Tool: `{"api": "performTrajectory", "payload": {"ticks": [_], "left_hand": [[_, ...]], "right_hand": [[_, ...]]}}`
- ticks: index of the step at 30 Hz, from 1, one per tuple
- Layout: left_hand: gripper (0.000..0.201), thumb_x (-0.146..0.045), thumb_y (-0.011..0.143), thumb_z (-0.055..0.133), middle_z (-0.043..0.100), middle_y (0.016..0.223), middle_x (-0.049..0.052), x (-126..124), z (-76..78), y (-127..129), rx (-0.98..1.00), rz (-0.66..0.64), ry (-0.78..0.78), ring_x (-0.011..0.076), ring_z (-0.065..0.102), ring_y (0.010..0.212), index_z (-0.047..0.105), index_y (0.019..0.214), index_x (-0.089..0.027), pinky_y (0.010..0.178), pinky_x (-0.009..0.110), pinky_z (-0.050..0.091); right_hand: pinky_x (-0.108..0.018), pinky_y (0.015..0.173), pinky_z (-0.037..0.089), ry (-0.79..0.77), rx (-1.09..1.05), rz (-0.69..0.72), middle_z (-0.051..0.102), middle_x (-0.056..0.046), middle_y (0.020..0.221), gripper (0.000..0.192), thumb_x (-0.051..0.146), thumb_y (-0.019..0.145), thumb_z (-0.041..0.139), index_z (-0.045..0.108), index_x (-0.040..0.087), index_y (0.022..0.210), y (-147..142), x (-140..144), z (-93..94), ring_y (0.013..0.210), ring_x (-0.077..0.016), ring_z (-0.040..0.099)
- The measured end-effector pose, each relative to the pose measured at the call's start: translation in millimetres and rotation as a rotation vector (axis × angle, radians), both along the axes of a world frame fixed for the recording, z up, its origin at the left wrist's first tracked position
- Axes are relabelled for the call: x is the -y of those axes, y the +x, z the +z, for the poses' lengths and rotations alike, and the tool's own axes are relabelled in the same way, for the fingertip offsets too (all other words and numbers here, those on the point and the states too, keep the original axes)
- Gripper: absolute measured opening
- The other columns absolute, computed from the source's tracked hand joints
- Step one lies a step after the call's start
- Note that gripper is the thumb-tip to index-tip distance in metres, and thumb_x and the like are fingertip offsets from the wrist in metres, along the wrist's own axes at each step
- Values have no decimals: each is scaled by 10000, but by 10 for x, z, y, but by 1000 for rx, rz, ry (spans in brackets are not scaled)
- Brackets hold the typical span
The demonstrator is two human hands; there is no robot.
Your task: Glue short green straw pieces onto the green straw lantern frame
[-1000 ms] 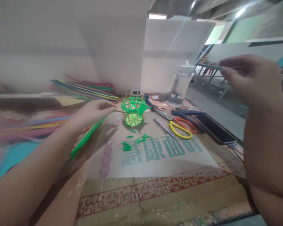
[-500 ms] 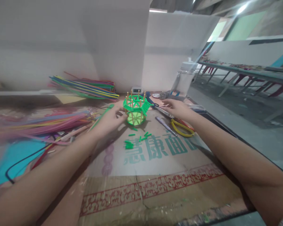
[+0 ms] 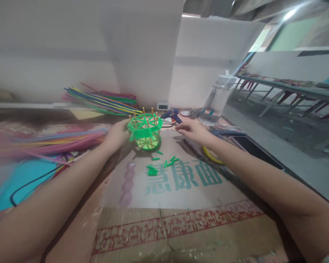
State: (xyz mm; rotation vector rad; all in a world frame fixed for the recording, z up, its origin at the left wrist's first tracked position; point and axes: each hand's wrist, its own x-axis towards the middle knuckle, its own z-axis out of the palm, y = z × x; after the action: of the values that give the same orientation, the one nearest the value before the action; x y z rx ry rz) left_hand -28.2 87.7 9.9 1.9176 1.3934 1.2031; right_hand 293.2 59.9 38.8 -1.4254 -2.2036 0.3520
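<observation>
My left hand (image 3: 118, 134) grips the left side of a green craft frame (image 3: 146, 131) with a round lime base and upright wooden sticks; its fingertips are hidden behind the frame. To the right, my right hand (image 3: 193, 131) hovers over the sheet with fingers stretched toward the frame and nothing visible in them. Just beyond those fingers lies a blue glue gun (image 3: 176, 115). Short green pieces (image 3: 152, 171) are scattered on the printed sheet (image 3: 137, 193) in front of the frame. Under my right forearm shows a yellow handle loop (image 3: 212, 156), partly covered.
Bundled colourful pipe cleaners (image 3: 106, 102) lie at the back left, with pink strips (image 3: 79, 142) nearer. A small digital timer (image 3: 162, 106) stands by the wall. At the right are a clear water bottle (image 3: 218, 100) and a dark phone (image 3: 256, 151) near the table edge.
The green frame has shifted left and turned with my left hand, its side flap now facing left. My right hand has moved left, toward the frame. The view has swung slightly.
</observation>
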Motion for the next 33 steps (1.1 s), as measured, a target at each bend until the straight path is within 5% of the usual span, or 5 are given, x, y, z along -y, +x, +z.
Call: {"api": "performTrajectory", "payload": {"ticks": [6,10,20,28,33], "left_hand": [[372,-299,736,627,773,1055,62,-53,-17,-56,-52,5,-15,275,705,973,737,1076,-197,908,382,558],[335,-265,753,585,758,1061,61,15,179,-107,-147,83,-51,256,701,947,703,1061,-204,887,369,557],[249,-341,839,574,723,882,26,422,806,-87,-364,169,96,250,659,830,714,984,-195,806,351,514],[222,-411,823,674,647,904,42,668,885,184,-535,-99,235,242,621,907,786,897,-234,835,349,471],[141,-324,833,685,679,890,34,663,864,198,-628,-193,291,234,621,917,774,896,-236,835,333,458]], "right_hand": [[-247,692,453,-118,-103,277,728,-21,890,199,207,886,591,741,169,1011,-501,99,-38,772,-152,642],[-249,681,411,-129,-193,199,680,1,779,203,173,863,537,703,154,748,-630,98,-41,739,-146,597],[-259,694,436,-90,-193,111,740,-15,817,178,162,855,593,745,188,767,-702,357,-65,765,-162,636],[-267,638,457,-101,-169,25,723,-30,693,268,332,928,579,720,176,761,-224,244,195,660,-162,653],[-274,648,456,71,-305,-61,677,-17,715,187,349,893,623,638,178,816,-170,294,104,651,-155,616]]}}
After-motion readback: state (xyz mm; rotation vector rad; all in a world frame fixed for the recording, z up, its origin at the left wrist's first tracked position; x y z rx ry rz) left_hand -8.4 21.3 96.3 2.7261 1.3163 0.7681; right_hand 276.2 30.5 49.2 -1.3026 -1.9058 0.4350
